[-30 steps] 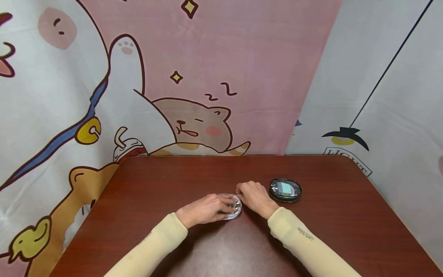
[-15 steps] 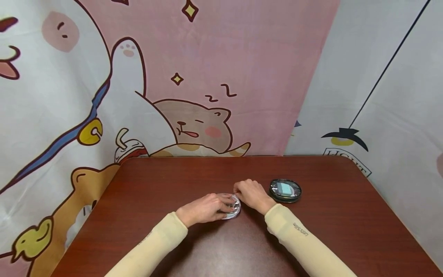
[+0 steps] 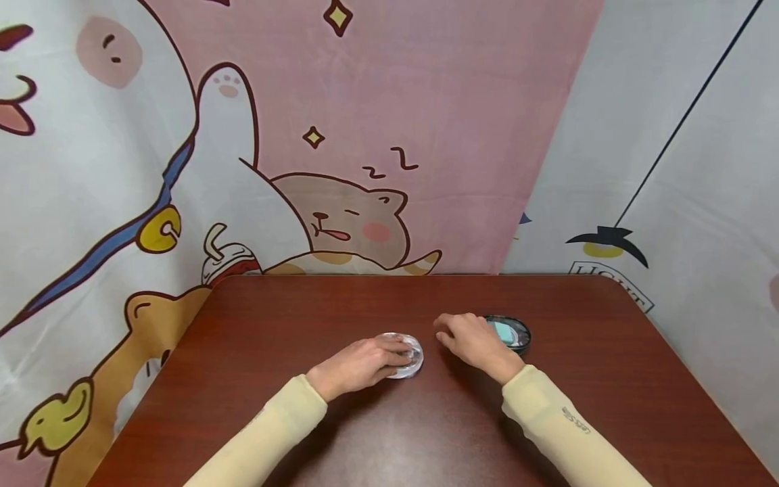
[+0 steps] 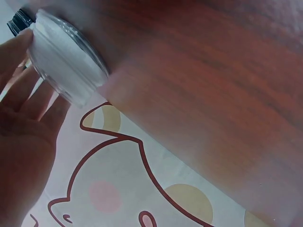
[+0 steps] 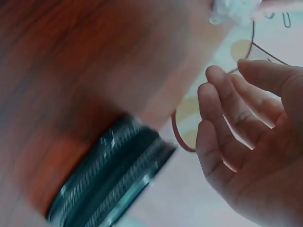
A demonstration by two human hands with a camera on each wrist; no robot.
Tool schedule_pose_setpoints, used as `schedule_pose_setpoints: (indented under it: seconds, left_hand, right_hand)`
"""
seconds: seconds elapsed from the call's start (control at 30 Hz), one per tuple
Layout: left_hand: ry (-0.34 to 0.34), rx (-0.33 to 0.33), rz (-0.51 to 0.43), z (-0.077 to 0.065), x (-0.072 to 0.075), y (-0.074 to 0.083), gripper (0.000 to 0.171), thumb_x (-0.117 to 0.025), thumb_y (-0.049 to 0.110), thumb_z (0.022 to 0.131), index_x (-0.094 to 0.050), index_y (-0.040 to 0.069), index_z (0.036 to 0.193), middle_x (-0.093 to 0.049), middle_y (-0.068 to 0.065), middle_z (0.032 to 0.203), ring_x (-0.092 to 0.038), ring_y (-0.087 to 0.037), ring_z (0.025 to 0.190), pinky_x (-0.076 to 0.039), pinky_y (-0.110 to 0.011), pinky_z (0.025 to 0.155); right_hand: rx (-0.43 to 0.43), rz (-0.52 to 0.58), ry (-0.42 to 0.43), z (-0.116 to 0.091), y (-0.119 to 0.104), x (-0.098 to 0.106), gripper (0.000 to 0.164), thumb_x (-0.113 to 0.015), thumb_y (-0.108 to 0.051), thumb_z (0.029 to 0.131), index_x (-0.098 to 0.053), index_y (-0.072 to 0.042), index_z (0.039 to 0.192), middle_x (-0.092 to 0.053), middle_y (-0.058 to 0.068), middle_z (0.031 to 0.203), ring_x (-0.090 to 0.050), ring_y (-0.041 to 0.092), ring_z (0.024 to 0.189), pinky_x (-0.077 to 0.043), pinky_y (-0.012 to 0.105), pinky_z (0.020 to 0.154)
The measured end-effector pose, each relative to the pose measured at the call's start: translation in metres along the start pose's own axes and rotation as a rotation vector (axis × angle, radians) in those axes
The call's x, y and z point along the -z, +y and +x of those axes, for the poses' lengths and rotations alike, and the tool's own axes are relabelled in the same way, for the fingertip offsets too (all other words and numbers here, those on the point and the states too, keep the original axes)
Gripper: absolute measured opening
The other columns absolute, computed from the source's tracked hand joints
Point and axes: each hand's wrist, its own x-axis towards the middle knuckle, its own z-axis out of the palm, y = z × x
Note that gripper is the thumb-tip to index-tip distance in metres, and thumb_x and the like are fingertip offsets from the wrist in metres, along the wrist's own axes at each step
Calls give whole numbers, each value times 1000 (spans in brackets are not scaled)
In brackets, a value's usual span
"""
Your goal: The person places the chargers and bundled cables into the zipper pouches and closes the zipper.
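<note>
My left hand holds a round, flat case with a whitish side and a shiny, see-through face. In the left wrist view, the thumb and fingers lie around the edge of this case. My right hand is above the table with nothing in it; in the right wrist view its fingers are loosely bent. Just beyond that hand lies an oval black case with a clear top, partly covered by the hand. Its zipped side shows in the right wrist view. Something pale teal is inside.
A dark reddish-brown wooden table carries both cases. Behind it hangs a cloth printed with cartoon animals, which reaches down to the table's back edge.
My right hand has left the round case's edge and moved right, so it now partly covers the black case. The round case has shifted slightly up in the head view, still under my left hand.
</note>
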Motion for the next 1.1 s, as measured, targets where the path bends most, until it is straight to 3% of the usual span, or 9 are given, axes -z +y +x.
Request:
schedule_pose_setpoints:
  seconds: [0.2,0.33,0.73,0.83,0.97,1.1]
  left_hand:
    - [78,-16,59,1,-3,-3,31,-75,14,96,-75,11,127,-71,-2,130,-59,-23,132,-47,-37,110]
    - [101,-11,95,2,-7,-6,32,-77,11,94,-74,9,126,-71,-4,130,-60,-24,130,-46,-38,111]
    - [116,95,1,-1,-9,-10,34,-76,3,91,-72,7,125,-70,-7,129,-59,-27,131,-45,-42,112]
    - [127,100,-5,-1,-9,-10,33,-75,4,91,-72,6,124,-69,-9,130,-60,-27,130,-45,-42,112]
    - [168,107,0,-2,-4,-8,35,-75,7,91,-69,3,125,-67,-13,132,-60,-30,129,-47,-46,110]
    - [205,177,-7,-8,0,-6,44,-77,15,91,-65,0,131,-64,-15,137,-57,-36,132,-46,-55,109]
  right_hand:
    - [8,-8,85,-23,8,23,21,-73,-19,97,-76,-9,116,-76,6,108,-72,23,88,-59,45,72]
    - [-12,-31,131,-38,14,32,20,-73,-19,97,-77,-10,115,-76,5,107,-69,18,80,-56,40,64]
    - [-86,-48,178,-70,33,43,21,-73,-20,96,-78,-12,115,-75,8,109,-66,18,78,-48,36,55]
    - [-90,-73,197,-76,36,43,20,-73,-20,96,-78,-11,114,-73,8,107,-65,20,78,-50,39,55]
    - [-77,-99,227,-83,42,43,22,-73,-22,96,-77,-9,113,-72,9,108,-69,29,91,-56,51,69]
    - [-61,-117,252,-89,48,41,26,-73,-24,96,-76,-7,115,-71,14,114,-69,34,98,-55,57,76]
